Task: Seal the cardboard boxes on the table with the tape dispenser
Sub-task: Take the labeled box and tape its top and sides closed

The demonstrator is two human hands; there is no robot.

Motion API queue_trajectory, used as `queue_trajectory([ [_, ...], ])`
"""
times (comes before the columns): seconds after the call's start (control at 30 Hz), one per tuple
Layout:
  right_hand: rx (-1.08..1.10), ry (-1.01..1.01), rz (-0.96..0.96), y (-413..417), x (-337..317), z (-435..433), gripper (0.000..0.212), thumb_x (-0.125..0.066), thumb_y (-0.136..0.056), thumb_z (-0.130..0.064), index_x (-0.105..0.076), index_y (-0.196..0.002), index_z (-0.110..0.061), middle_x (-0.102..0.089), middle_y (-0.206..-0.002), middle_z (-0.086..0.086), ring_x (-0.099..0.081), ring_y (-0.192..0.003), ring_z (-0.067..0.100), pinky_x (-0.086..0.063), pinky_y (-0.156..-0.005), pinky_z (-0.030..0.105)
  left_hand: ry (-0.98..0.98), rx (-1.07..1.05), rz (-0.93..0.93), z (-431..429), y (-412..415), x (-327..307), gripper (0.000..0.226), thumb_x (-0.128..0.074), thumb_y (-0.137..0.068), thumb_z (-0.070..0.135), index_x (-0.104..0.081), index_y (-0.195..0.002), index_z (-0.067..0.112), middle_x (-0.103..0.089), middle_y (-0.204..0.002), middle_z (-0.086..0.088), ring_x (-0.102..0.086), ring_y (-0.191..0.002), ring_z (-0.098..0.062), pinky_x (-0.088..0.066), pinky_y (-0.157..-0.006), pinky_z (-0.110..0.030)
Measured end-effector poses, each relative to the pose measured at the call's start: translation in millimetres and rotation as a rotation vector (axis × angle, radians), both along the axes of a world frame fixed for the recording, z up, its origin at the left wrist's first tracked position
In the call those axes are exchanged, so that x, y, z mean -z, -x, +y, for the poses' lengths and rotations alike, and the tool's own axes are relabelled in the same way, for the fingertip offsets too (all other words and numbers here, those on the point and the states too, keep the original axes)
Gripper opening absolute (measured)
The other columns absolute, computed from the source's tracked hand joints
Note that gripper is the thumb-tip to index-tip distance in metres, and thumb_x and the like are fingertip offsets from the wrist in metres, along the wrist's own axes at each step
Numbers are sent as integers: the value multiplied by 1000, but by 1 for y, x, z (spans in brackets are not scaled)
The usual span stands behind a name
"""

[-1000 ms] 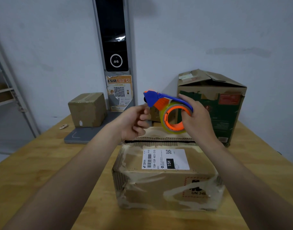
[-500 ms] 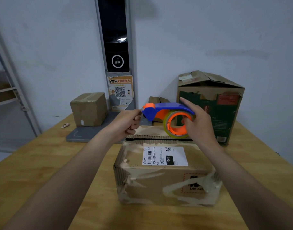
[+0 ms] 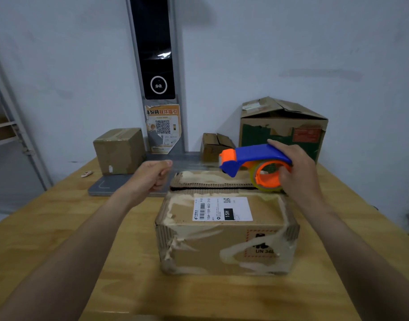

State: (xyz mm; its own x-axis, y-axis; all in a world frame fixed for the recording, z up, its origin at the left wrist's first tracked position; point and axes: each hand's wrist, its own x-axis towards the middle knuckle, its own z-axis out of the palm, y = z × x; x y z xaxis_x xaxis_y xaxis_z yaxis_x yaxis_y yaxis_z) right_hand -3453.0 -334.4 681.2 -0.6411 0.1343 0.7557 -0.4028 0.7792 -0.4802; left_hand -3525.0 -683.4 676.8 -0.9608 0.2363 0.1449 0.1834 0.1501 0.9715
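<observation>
we've got the tape dispenser [image 3: 254,156] in the right hand [image 3: 300,172], fingers wrapped round the blue handle & orange roll. its long axis runs left-right along the open seam of the box [image 3: 222,242], orange nose pointing left, roll low over the seam's right end; touching or not, can't tell. left hand [image 3: 150,177] is by the box's back left corner, fingers curled, thumb & forefinger pinching a faint clear tape strip [image 3: 194,164]. box sits mid table [image 3: 59,228].

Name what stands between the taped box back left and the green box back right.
The head view shows a QR-code poster and a small open cardboard box between them.
</observation>
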Motion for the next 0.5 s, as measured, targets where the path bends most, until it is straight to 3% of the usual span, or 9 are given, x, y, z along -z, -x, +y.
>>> queue_trajectory([
  [0.07, 24, -29, -7, 0, 1, 8, 69, -55, -83, 14, -58, -139, -26, -59, -115, 2, -53, -103, 12, -44, -91, 25, 19, 5, -35, -9, 0, 4, 47, -48, -106, 30, -39, -61, 25, -23, -62, 1, -22, -54, -15, -20, -50, -27],
  [0.2, 10, -22, -55, 8, 2, -2, 66, -55, -86, 12, -56, -141, -26, -56, -114, 1, -51, -102, 11, -36, -86, 14, -83, -64, -110, 0, 5, 2, 49, -48, -105, 33, -36, -59, 25, -24, -61, 3, -25, -53, -15, -20, -52, -31],
  [0.3, 5, -41, -102, 13, 1, -6, 63, -56, -91, 7, -54, -143, -28, -53, -114, 0, -49, -104, 11, -38, -88, 20, -82, -105, -115, -1, 13, 1, 50, -51, -104, 41, -32, -61, 24, -24, -60, 5, -25, -50, -14, -20, -51, -30],
  [0.5, 5, -103, -207, 22, 5, -8, 65, -58, -93, 3, -49, -146, -35, -46, -111, -5, -45, -101, 10, -39, -85, 21, -13, -103, -146, -9, 22, 23, 47, -53, -104, 34, -32, -63, 24, -21, -62, 3, -23, -49, -13, -18, -50, -29],
])
